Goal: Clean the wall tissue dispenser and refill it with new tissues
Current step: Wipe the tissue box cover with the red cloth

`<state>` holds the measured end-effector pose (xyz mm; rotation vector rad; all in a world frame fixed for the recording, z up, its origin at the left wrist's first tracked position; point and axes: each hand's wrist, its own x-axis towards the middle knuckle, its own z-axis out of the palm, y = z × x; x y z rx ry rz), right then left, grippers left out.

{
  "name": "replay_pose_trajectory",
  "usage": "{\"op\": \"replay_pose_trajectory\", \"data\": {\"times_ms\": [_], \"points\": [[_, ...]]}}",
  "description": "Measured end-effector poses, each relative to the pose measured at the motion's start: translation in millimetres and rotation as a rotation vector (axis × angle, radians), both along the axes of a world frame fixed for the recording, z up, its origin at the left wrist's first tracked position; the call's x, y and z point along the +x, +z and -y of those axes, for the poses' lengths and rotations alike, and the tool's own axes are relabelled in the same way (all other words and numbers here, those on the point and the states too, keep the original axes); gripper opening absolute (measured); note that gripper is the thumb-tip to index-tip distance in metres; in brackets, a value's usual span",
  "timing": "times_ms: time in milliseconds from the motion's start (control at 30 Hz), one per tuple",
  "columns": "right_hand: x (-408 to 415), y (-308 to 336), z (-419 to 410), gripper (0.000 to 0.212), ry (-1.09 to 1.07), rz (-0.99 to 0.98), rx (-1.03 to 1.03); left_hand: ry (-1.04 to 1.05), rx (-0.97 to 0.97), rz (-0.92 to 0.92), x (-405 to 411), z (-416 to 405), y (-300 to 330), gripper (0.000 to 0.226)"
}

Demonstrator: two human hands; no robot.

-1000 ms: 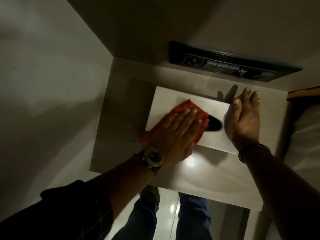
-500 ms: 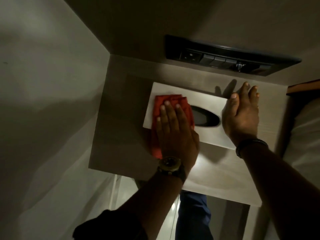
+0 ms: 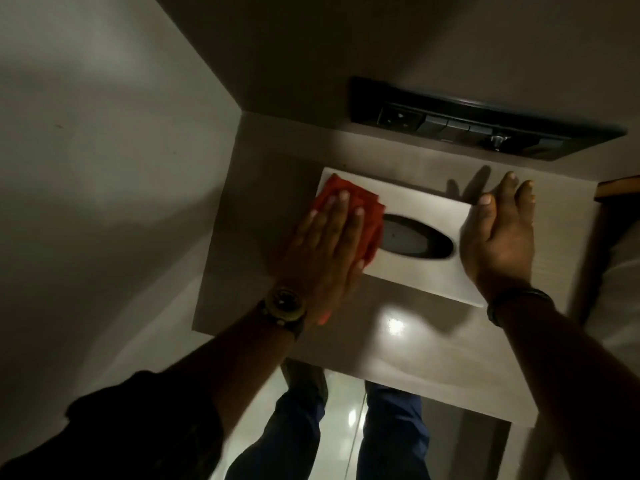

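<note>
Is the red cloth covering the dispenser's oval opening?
No, the red cloth lies under the left hand at the tissue dispenser's left end, beside the uncovered oval opening.

Red-orange cloth [image 3: 349,202], pale silver-grey tissue dispenser [image 3: 415,202] with black oval slot [image 3: 417,241], light wood-grain bench [image 3: 433,358], black switch panel [image 3: 478,123], olive-and-black wristwatch [image 3: 284,304], dark blue trousers [image 3: 391,431], glossy white floor [image 3: 343,403].

No text, label, brand, number or sign can be read anywhere in the head view: the round dial of the dark wristwatch [image 3: 284,304] is too dim and blurred to make out, and the black rectangular switch and socket panel [image 3: 460,124] on the wall shows no legible marking
</note>
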<state>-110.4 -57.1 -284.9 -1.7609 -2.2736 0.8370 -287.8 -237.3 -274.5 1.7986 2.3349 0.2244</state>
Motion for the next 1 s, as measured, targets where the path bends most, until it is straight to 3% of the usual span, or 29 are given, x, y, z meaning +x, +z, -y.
{"op": "replay_pose_trajectory", "data": {"times_ms": [167,433,667,867,1000], "points": [[-2.9,3.9,1.4,0.063,-0.017,-0.023,-0.015,0.147,0.021,0.073,-15.9,0.3,2.6,0.063],[-2.9,4.7,-1.3,0.056,-0.008,-0.054,-0.068,0.499,0.024,0.008,22.4,-74.3,1.2,0.066],[-2.2,2.2,-2.8,0.054,-0.020,-0.082,-0.115,0.285,0.082,0.096,89.7,-110.1,4.7,0.061],[-1.2,6.3,-2.8,0.056,-0.033,-0.043,-0.113,0.019,0.036,0.031,61.4,-89.2,5.7,0.061],[-1.2,10.6,-2.2,0.057,-0.007,-0.033,-0.110,0.157,-0.028,0.039,5.9,-59.5,3.3,0.063]]}}
